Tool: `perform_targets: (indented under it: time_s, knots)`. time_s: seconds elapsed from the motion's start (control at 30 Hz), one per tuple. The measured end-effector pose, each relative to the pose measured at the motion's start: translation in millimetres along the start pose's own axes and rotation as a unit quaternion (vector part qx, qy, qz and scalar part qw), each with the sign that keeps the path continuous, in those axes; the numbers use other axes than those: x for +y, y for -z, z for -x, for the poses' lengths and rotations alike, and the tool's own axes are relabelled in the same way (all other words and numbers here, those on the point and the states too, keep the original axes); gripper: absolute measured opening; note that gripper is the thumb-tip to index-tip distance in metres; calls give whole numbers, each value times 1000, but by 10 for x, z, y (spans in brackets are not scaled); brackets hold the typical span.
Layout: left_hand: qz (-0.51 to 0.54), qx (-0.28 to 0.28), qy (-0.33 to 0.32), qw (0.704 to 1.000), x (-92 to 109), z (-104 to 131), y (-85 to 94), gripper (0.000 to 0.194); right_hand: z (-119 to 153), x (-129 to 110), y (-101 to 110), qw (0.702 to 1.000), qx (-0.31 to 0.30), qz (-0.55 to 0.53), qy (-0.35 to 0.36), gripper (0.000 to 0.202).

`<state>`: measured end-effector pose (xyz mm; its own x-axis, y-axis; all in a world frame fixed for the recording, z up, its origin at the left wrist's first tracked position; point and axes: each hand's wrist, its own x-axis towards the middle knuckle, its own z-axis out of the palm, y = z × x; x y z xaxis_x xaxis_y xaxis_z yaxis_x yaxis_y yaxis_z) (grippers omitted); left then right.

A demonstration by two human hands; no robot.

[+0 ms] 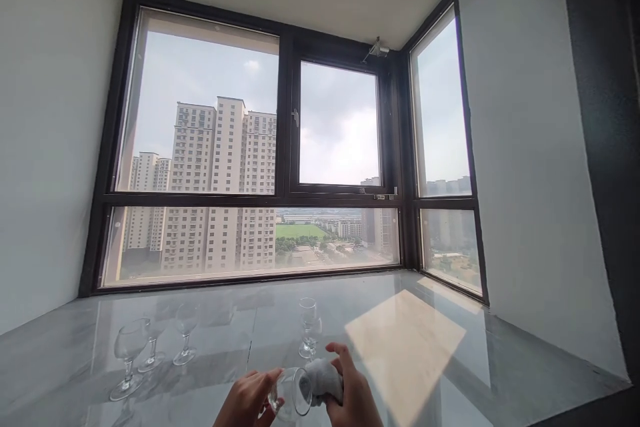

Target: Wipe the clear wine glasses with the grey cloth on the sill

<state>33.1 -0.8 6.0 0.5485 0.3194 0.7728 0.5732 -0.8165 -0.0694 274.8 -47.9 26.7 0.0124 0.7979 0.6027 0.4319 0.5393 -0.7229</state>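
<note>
The surface (500, 363) ran back to the dark window frame (250, 278) and met a pale wall (40, 233) on the left and another pale wall (535, 200) on the right; its near right edge cut diagonally across the lower corner. Three stemmed glasses stood upright at the left: a front glass (130, 345), a middle glass (153, 332) partly behind it, and a rear glass (185, 321). A broad gap separated them from the left grip (250, 398). Ahead, room was tighter — an upright clear glass (308, 315) stood just beyond the hands, near the cloth. To the right, a slanted sunlit patch (407, 350) spread over the surface, leaving wide sideways space.

The held glass (287, 390) was at the bottom centre, between the two hands, grasped by the left grip with the fingers around its left end. It was transparent and tilted over, its round rim turned to the right, with a bright line of light along that rim. The right grip (353, 390) was closed around a grey cloth (325, 377), soft and bunched, its darker folded end at the mouth of the held glass — how far inside it reached could not be told.
</note>
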Motion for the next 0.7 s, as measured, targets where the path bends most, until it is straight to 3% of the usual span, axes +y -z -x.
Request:
perform_targets:
  time_s: [0.1, 0.23, 0.4, 0.53, 0.67, 0.7]
  knots:
    - [13, 20, 14, 1000, -18, -2, -20, 30, -24, 9, -53, 996, -41, -71, -18, 69]
    - [46, 16, 48, 998, -30, 24, -37, 26, -3, -148, -14, 978, -57, -190, -68, 68]
    - [75, -36, 116, 990, -20, 51, -28, 31, 52, -411, 115, 950, -48, -285, -121, 66]
    - [72, -107, 151, 980, 80, 15, 83, 23, 47, -494, 175, 949, 23, -288, -125, 59]
    - [83, -109, 156, 978, 139, -63, 174, 3, -4, -402, 240, 954, 135, -228, -139, 54]
    - [92, -105, 152, 979, 131, -74, 176, 7, -15, -362, 261, 953, 158, -212, -145, 53]
